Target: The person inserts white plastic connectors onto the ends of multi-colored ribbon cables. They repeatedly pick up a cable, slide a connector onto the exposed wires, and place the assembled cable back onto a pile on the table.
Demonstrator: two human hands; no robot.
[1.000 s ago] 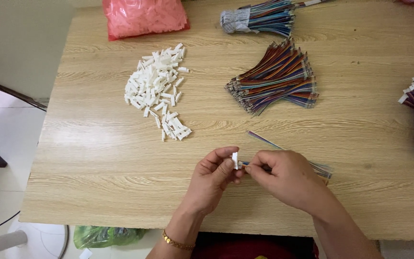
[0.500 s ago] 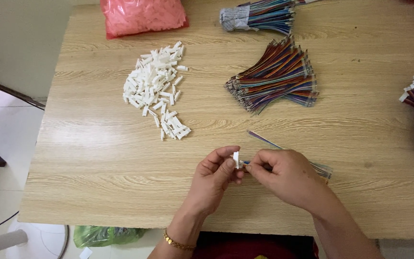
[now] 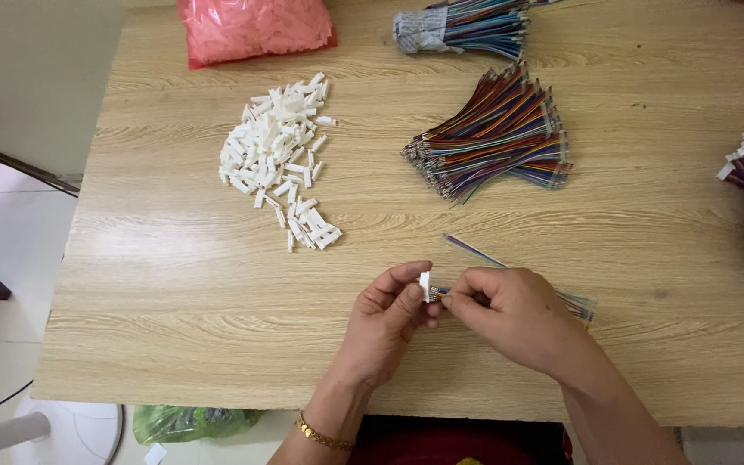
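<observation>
At lower centre, the left hand (image 3: 387,320) pinches a small white connector (image 3: 424,286) while the right hand (image 3: 510,317) pinches a coloured wire (image 3: 518,271) at its mouth, seemingly mid-insertion; the white connector pile (image 3: 279,155) and loose wire bundle (image 3: 497,133) above look largely unworked.

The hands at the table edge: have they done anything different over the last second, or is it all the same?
Nothing visibly changed. The left hand pinches the small white connector as before, and the right hand keeps its wire end against it. The white pile and coloured wire bundle lie where they were.
</observation>
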